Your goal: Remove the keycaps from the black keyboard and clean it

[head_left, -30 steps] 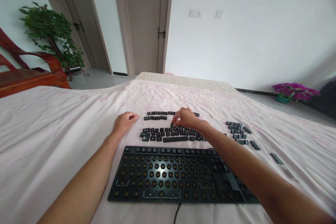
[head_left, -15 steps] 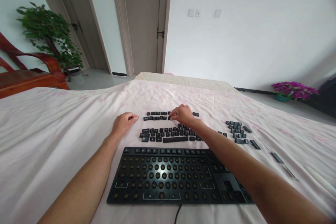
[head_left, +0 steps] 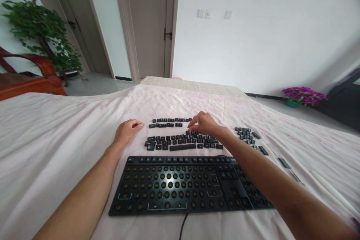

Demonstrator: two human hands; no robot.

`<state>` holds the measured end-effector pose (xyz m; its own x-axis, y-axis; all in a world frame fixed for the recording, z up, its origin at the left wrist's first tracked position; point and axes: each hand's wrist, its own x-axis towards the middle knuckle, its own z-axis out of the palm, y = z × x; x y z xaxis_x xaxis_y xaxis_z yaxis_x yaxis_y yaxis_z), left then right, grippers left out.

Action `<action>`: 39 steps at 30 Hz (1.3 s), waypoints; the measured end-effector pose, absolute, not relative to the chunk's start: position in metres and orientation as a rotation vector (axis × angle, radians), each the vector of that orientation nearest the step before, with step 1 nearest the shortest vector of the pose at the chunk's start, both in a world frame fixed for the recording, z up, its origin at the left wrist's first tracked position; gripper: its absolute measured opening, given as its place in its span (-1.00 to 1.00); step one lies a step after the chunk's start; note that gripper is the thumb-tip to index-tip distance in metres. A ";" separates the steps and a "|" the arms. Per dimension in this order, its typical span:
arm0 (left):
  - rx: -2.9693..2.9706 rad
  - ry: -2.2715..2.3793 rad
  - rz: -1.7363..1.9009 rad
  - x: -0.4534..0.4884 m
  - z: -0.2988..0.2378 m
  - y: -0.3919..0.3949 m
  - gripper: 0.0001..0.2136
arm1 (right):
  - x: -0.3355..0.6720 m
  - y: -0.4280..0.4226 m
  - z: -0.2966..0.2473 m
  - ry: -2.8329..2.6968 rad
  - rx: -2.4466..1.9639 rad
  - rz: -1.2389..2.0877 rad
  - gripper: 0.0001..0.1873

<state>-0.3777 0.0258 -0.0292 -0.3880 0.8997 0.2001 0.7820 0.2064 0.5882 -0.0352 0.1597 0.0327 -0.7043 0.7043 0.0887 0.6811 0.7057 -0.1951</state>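
Note:
My left hand [head_left: 129, 130] lies on the cloth left of the loose keycaps, its fingers drawn together and nothing visible in them. Over the right part of the keycap rows hovers my right hand [head_left: 204, 123], thumb and fingers slightly apart above black keycaps. Two upper rows of keycaps [head_left: 163, 125] lie beyond a lower group that holds the long space bar [head_left: 182, 147]. Nearer to me is a black keyboard [head_left: 168, 191]; its main area is bare of caps, showing round key domes, while the top function row still has its keys. My right forearm covers part of its right side.
A cluster of smaller keycaps [head_left: 244, 135] lies to the right. Beyond it is a thin tool with a dark handle [head_left: 284, 163] and wire ends. The keyboard's cable [head_left: 183, 227] runs toward me. A pink flowered cloth [head_left: 70, 127] covers the table.
My right hand has moved slightly right along the upper rows, leaving keycaps uncovered at the second row's end. My left hand stays in place. The view has shifted a little.

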 end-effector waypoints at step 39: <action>1.783 2.244 0.852 -0.380 -0.040 0.027 -0.69 | 0.006 0.167 0.021 -2.753 -1.176 0.186 -0.85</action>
<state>-0.3804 0.0272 -0.0395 -0.2817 0.9329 0.2242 0.8468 0.1319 0.5152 0.0056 0.1670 0.0214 -0.6841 0.7249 0.0812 0.7074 0.6864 -0.1687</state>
